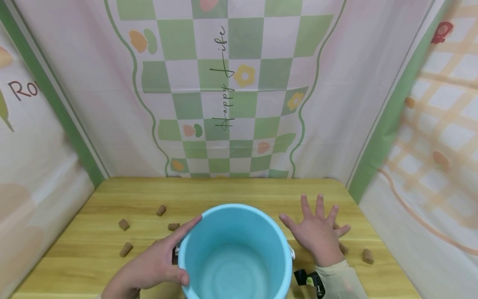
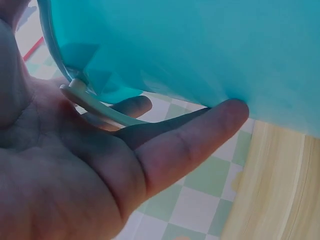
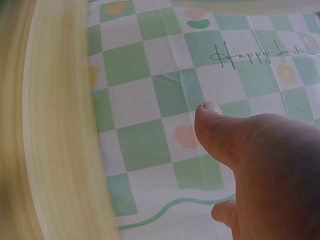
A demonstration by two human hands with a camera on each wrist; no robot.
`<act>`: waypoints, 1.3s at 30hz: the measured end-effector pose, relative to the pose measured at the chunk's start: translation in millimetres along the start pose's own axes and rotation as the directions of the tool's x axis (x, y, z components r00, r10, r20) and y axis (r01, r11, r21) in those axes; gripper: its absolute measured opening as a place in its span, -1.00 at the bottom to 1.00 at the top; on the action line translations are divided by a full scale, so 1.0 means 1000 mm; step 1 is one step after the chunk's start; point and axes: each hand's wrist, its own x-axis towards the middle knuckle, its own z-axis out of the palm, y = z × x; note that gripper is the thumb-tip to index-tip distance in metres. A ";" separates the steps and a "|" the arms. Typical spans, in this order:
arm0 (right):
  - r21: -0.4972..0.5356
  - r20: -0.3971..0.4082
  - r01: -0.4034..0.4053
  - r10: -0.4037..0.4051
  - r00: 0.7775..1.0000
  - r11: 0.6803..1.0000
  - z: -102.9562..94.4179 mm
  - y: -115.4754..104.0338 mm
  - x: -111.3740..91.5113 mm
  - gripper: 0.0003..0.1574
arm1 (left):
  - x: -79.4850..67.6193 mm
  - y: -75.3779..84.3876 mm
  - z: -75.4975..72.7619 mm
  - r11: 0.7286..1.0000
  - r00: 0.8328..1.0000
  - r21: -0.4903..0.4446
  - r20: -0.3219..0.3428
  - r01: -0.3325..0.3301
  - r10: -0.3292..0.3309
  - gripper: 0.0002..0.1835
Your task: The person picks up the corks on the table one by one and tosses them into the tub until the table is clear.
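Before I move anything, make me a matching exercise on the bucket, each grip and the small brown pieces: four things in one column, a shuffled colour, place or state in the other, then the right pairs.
Column one
1. Bucket
2. Left grip
3. Right grip
4. Small brown pieces

Column two
A. Splayed wide
B. Scattered on the wooden table
C. Light blue
D. Touching the bucket's side

Right pairs: 1-C, 2-D, 3-A, 4-B

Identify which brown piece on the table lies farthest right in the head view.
The fully visible brown piece right of the right hand; all other visible pieces lie farther left.
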 end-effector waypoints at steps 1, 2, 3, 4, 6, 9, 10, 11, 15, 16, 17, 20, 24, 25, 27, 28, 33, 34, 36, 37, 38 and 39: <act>0.001 0.001 -0.001 0.001 1.000 1.000 0.000 0.000 0.000 0.36 | 0.000 0.000 0.000 1.000 1.000 0.007 0.001 -0.006 0.006 0.09; 0.002 0.003 0.000 0.000 1.000 1.000 0.000 0.000 0.000 0.36 | 0.000 0.000 -0.001 1.000 1.000 0.009 0.007 -0.021 0.021 0.09; 0.003 0.006 -0.001 0.001 1.000 1.000 0.000 0.000 0.000 0.36 | 0.000 -0.001 -0.001 0.999 0.999 0.016 0.010 -0.033 0.033 0.09; 0.005 0.008 -0.001 0.001 1.000 1.000 0.000 0.000 0.000 0.36 | 0.001 -0.001 -0.001 0.999 0.999 0.022 0.015 -0.046 0.046 0.09; 0.006 0.011 0.000 0.000 1.000 1.000 0.001 0.000 0.000 0.36 | 0.001 0.000 -0.001 0.997 0.997 0.038 0.024 -0.069 0.068 0.09; 0.008 0.011 0.001 -0.001 1.000 1.000 0.001 0.001 0.000 0.35 | 0.001 0.001 0.000 0.994 0.995 0.048 0.043 -0.097 0.095 0.10; 0.008 0.009 0.001 -0.002 1.000 1.000 0.002 0.002 0.001 0.36 | 0.001 0.001 0.000 0.994 0.994 0.039 0.049 -0.098 0.096 0.11; 0.007 0.006 0.002 -0.002 1.000 1.000 0.002 0.002 0.001 0.36 | 0.001 0.001 0.000 0.995 0.994 0.025 0.053 -0.094 0.093 0.11; 0.010 -0.010 0.006 -0.006 1.000 1.000 0.005 0.006 0.003 0.36 | 0.001 0.000 -0.001 0.998 0.997 -0.015 0.053 -0.057 0.058 0.11; 0.008 -0.015 0.008 -0.008 1.000 1.000 0.005 0.007 0.003 0.36 | 0.001 0.000 -0.001 0.999 0.998 -0.023 0.051 -0.045 0.047 0.11; 0.010 -0.020 0.010 -0.010 1.000 1.000 0.006 0.008 0.004 0.36 | 0.001 0.000 -0.001 0.999 0.998 -0.021 0.049 -0.044 0.045 0.11; 0.009 -0.033 0.020 -0.020 0.999 1.000 0.006 0.011 0.005 0.35 | 0.001 0.000 -0.001 0.999 0.998 -0.004 0.047 -0.049 0.049 0.10; 0.016 -0.042 0.041 -0.040 0.998 0.999 0.003 0.012 0.006 0.34 | 0.001 0.000 -0.001 0.998 0.997 -0.016 0.049 -0.052 0.053 0.09; 0.021 -0.043 0.047 -0.046 0.998 0.999 0.002 0.012 0.007 0.34 | 0.001 0.000 -0.001 0.998 0.998 -0.024 0.048 -0.050 0.051 0.09; 0.030 -0.048 0.060 -0.058 0.997 0.998 0.001 0.013 0.008 0.34 | 0.001 -0.001 -0.001 0.998 0.998 -0.042 0.049 -0.037 0.039 0.09; 0.033 -0.053 0.067 -0.065 0.996 0.997 0.001 0.014 0.009 0.33 | 0.001 0.000 -0.001 0.998 0.998 -0.049 0.049 -0.030 0.032 0.09; 0.041 -0.087 0.100 -0.096 0.992 0.994 -0.001 0.021 0.012 0.30 | 0.001 0.000 -0.001 0.998 0.998 -0.045 0.054 -0.038 0.041 0.09; 0.041 -0.093 0.105 -0.101 0.990 0.994 -0.001 0.022 0.013 0.29 | 0.001 0.000 -0.001 0.998 0.997 -0.041 0.055 -0.046 0.048 0.09; 0.044 -0.101 0.114 -0.109 0.989 0.992 -0.003 0.024 0.014 0.28 | 0.001 0.000 -0.001 0.998 0.996 -0.029 0.058 -0.060 0.062 0.09; 0.050 -0.101 0.119 -0.113 0.988 0.992 -0.004 0.025 0.014 0.28 | 0.001 0.001 -0.001 0.998 0.996 -0.023 0.058 -0.066 0.067 0.08; 0.055 -0.100 0.122 -0.116 0.988 0.991 -0.005 0.026 0.015 0.27 | 0.001 0.001 -0.001 0.997 0.996 -0.015 0.058 -0.071 0.072 0.08; 0.058 -0.099 0.126 -0.120 0.988 0.990 -0.006 0.026 0.015 0.27 | 0.001 0.001 -0.001 0.997 0.996 -0.009 0.058 -0.072 0.073 0.08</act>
